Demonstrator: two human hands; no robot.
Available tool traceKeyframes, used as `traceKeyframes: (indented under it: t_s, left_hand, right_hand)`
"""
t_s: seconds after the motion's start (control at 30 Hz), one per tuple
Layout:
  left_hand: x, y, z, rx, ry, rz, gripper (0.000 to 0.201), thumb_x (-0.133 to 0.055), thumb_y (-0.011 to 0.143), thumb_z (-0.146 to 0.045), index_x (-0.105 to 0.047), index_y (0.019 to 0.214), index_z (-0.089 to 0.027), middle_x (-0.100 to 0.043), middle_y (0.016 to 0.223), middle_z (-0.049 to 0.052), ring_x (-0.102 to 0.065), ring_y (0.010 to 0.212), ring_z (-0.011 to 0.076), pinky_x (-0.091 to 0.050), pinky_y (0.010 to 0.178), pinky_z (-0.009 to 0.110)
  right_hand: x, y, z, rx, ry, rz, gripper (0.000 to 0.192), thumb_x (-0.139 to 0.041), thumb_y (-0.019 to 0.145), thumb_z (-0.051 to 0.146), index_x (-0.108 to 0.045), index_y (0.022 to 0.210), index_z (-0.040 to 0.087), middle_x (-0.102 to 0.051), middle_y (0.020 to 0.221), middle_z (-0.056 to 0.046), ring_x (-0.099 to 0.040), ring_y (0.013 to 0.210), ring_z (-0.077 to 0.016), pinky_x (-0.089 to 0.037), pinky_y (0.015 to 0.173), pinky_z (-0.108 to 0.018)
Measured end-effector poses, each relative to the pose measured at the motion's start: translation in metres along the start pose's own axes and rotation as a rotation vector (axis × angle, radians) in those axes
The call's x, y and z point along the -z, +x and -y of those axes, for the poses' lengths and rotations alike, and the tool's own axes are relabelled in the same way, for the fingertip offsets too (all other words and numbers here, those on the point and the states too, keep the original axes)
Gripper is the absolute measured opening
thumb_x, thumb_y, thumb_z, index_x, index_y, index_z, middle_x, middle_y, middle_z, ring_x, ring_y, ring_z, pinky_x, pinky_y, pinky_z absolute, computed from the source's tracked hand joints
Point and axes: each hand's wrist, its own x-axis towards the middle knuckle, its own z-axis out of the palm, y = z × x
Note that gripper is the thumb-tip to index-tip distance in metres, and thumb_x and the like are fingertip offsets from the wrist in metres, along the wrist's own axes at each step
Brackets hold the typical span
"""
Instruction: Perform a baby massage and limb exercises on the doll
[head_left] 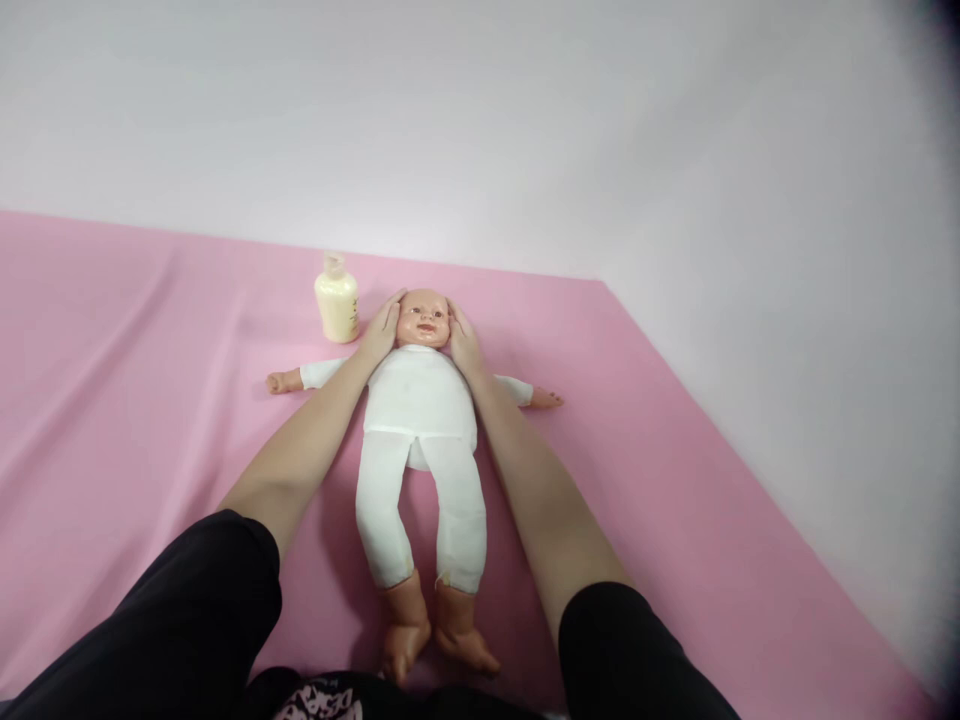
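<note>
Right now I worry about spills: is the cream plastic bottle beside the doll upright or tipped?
Upright: the cream plastic bottle stands on its base on the pink sheet, neck pointing up.

One head-worn view, looking forward and down

It sits above the person's own outstretched arms, facing along a pink sheet (675,480) toward a white wall (525,120); the sheet's near part lies close; its far edge recedes.

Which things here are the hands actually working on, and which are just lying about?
In use: doll, its head cupped between left hand and right hand.
Lying about: cream bottle standing beside the doll's head, untouched; pink sheet underneath.
</note>
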Motion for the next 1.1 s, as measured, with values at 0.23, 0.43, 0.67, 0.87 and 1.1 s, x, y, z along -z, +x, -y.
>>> traceKeyframes:
  t_s: [0.23, 0.43, 0.67, 0.87, 1.1]
  left_hand:
    - [0.005, -0.003, -0.005, -0.245, 0.278, 0.191, 0.09, -0.043, 0.091, -0.078, -0.035, 0.159, -0.018, -0.032, 0.168, 0.016, -0.023, 0.159, 0.0306, -0.018, 0.131, 0.051]
    - [0.015, 0.008, -0.055, -0.349, 0.429, 0.143, 0.071, -0.024, 0.103, -0.068, -0.058, 0.138, -0.017, -0.057, 0.151, 0.013, -0.046, 0.147, 0.026, -0.034, 0.126, 0.048]
    - [0.07, 0.032, -0.101, -0.347, 0.522, -0.256, 0.051, -0.042, 0.101, -0.062, -0.062, 0.128, -0.023, -0.058, 0.15, 0.006, -0.029, 0.157, 0.0265, -0.006, 0.134, 0.051]
    - [0.083, 0.036, -0.093, -0.227, 0.533, -0.259, 0.042, -0.046, 0.101, -0.055, -0.065, 0.122, -0.025, -0.062, 0.143, 0.009, -0.026, 0.158, 0.0286, 0.011, 0.129, 0.057]
    - [0.019, 0.013, -0.156, -0.46, 0.443, 0.182, 0.045, -0.038, 0.105, -0.052, -0.06, 0.133, -0.025, -0.051, 0.156, 0.004, -0.026, 0.158, 0.032, -0.006, 0.129, 0.062]
  right_hand:
    - [0.001, -0.009, 0.017, 0.214, -0.09, 0.041, 0.103, -0.038, 0.089, 0.084, -0.017, 0.165, 0.017, -0.019, 0.172, -0.011, -0.017, 0.161, -0.0236, -0.014, 0.134, -0.043]
    - [0.002, -0.01, 0.016, 0.245, -0.126, -0.038, 0.085, -0.025, 0.097, 0.077, -0.025, 0.163, 0.022, -0.03, 0.169, -0.009, -0.027, 0.158, -0.0229, -0.02, 0.132, -0.044]
    - [-0.001, -0.016, 0.029, 0.194, -0.135, -0.072, 0.086, -0.019, 0.097, 0.078, -0.031, 0.161, 0.021, -0.039, 0.164, -0.011, -0.035, 0.154, -0.0236, -0.025, 0.13, -0.043]
    - [0.007, -0.015, 0.04, 0.228, -0.15, -0.121, 0.079, -0.022, 0.099, 0.073, -0.036, 0.158, 0.022, -0.042, 0.162, -0.01, -0.036, 0.153, -0.0257, -0.025, 0.131, -0.047]
    - [-0.035, -0.02, 0.092, 0.338, -0.255, 0.254, 0.053, -0.041, 0.103, 0.054, -0.053, 0.148, 0.029, -0.051, 0.156, -0.004, -0.036, 0.151, -0.033, -0.019, 0.132, -0.059]
